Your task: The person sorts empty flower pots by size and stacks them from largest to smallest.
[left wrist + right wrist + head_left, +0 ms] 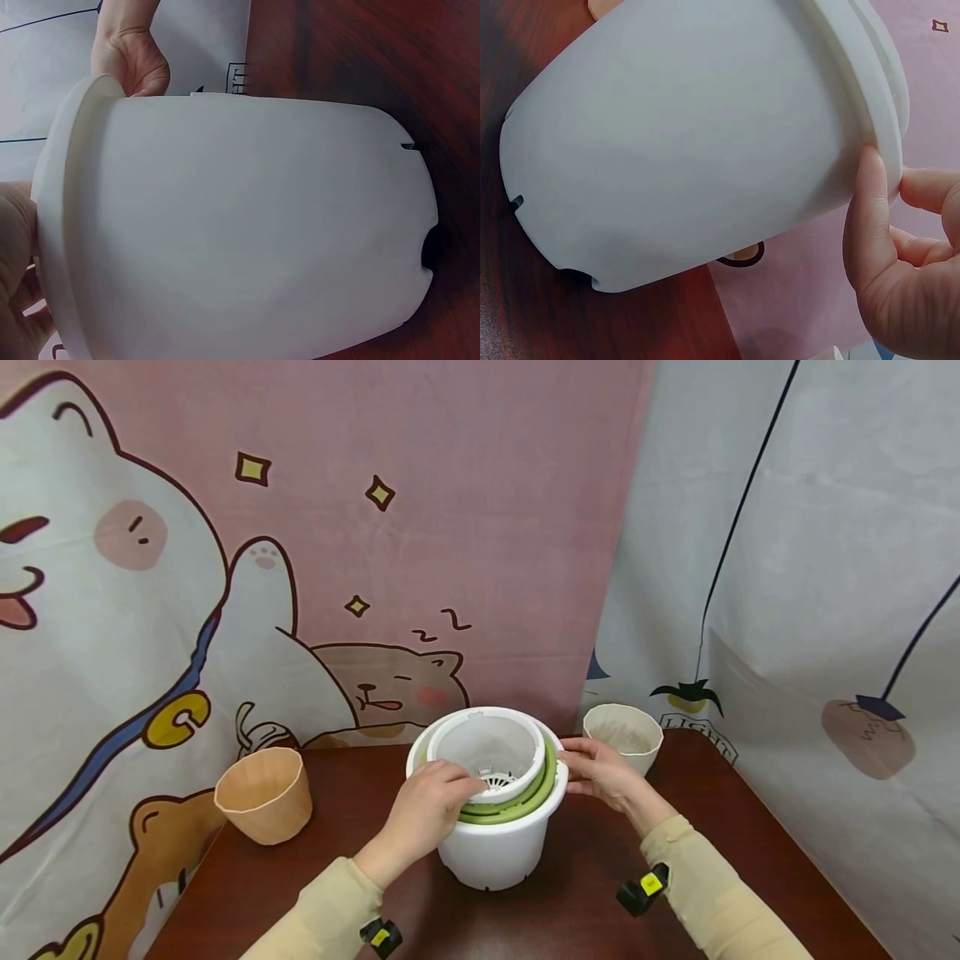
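On the dark red-brown table (345, 802), I record a large round white plastic pot (491, 860) standing upright, with green plastic rims (517, 810) nested inside and a smaller white plastic pot (480, 739), slotted at its base, innermost. I find the left hand (427, 806) pinching the smaller pot's near rim, and the right hand (603, 772) pinching the large pot's rim. I note a peach faceted pot (273, 814) at left, a cream faceted pot (621, 727) behind the right hand

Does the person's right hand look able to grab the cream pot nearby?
Probably yes: the cream pot stands just beyond the right hand, with nothing visible between them. That hand pinches the rim of the large white pot, so it would likely have to let go first.
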The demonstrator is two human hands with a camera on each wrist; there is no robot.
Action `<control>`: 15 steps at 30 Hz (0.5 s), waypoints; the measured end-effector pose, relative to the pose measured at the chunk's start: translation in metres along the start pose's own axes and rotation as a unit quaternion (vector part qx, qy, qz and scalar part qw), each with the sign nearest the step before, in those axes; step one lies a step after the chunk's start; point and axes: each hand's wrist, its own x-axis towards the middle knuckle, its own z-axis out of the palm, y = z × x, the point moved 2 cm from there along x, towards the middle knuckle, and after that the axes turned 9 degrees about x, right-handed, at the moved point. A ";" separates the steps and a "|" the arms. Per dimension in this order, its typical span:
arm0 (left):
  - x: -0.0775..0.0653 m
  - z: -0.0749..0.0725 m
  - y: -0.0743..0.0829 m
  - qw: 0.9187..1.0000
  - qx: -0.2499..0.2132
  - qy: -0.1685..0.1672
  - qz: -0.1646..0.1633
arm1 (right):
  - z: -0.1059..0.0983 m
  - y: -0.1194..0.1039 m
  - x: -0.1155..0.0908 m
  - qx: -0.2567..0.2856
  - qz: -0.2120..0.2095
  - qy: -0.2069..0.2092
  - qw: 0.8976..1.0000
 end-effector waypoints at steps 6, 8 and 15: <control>0.001 -0.002 -0.001 0.999 -0.016 -0.032 -0.005 | 0.000 0.000 0.000 0.003 0.002 0.002 1.000; 0.002 -0.004 -0.001 0.999 -0.021 -0.048 -0.009 | 0.000 0.000 0.000 0.005 0.002 0.002 1.000; 0.003 -0.013 -0.003 0.997 -0.037 -0.060 -0.016 | 0.000 0.000 0.000 0.002 0.000 0.000 1.000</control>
